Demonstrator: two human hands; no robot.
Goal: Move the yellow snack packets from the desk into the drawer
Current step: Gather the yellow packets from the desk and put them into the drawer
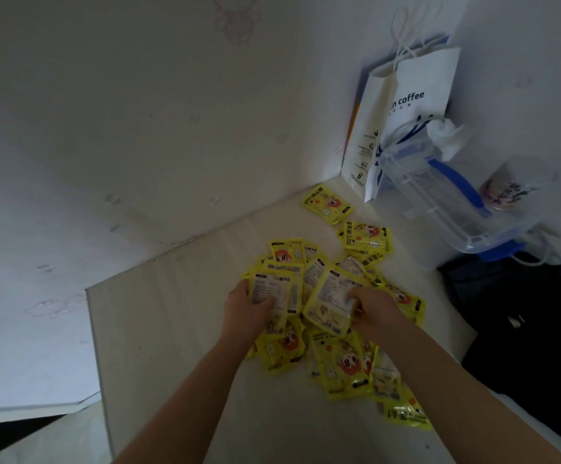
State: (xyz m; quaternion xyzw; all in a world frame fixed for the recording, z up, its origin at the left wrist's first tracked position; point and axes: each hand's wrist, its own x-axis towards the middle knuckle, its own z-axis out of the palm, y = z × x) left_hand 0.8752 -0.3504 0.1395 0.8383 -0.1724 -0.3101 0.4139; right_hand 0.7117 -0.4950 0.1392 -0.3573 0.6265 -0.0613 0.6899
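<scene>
Both hands sit in the pile of yellow snack packets point(336, 313) on the pale desk point(172, 329). Left hand point(244, 311) grips a packet stack, backs up; right hand point(372, 308) pinches one packet by its lower edge. Rest lie loose around and under the hands — two more near the corner. Clear plastic box point(446, 202) w/ blue handle sits tilted at right, contents unclear. White paper bag point(416, 105) stands behind it.

On the desk point(178, 329) the packets point(339, 329) lie heaped at centre, both hands on the heap, left hand point(245, 309) at nine o'clock, right hand point(374, 308) at three, with a bag point(416, 105) and box point(446, 202) at one o'clock.
</scene>
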